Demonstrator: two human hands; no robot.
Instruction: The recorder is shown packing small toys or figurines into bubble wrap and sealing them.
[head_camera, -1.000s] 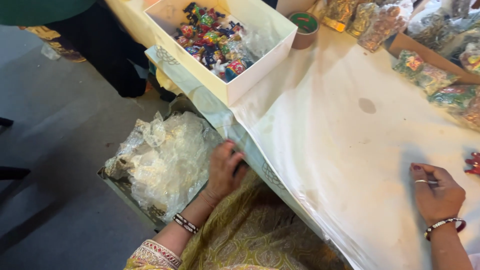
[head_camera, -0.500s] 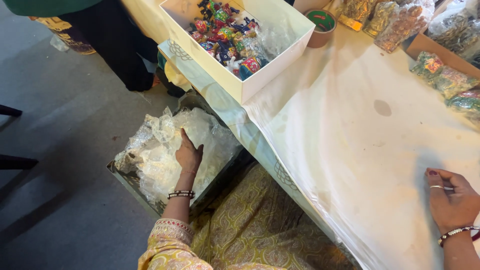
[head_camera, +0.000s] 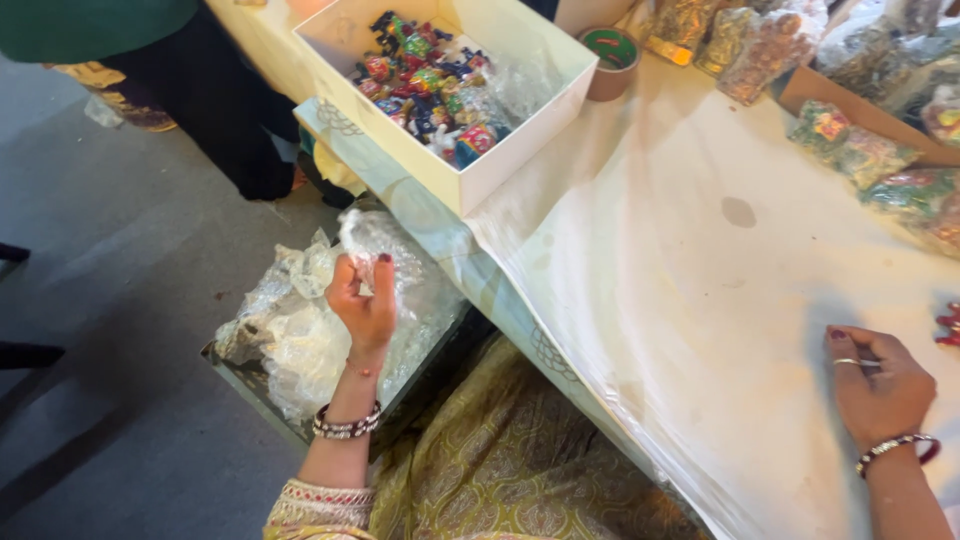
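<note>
One tray (head_camera: 240, 385) of clear plastic bags (head_camera: 300, 330) sits low at left; my left hand (head_camera: 365, 300) is above it, fingers pinching one clear bag (head_camera: 375, 240). One white box (head_camera: 500, 170) of mixed sweets stands on the table (head_camera: 700, 300). My right hand (head_camera: 880, 385) rests there, fingers loosely curled, holding nothing.

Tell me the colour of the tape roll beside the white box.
The tape roll is green on top with a tan outer side, best seen in the head view.

Our left hand (head_camera: 365, 300) pinches a clear plastic bag (head_camera: 372, 243) above the box of clear bags (head_camera: 300, 340) beside the table. Our right hand (head_camera: 880, 385) rests on the white tablecloth (head_camera: 680, 300) — well apart from the white box of colourful trinkets (head_camera: 450, 85)
</note>
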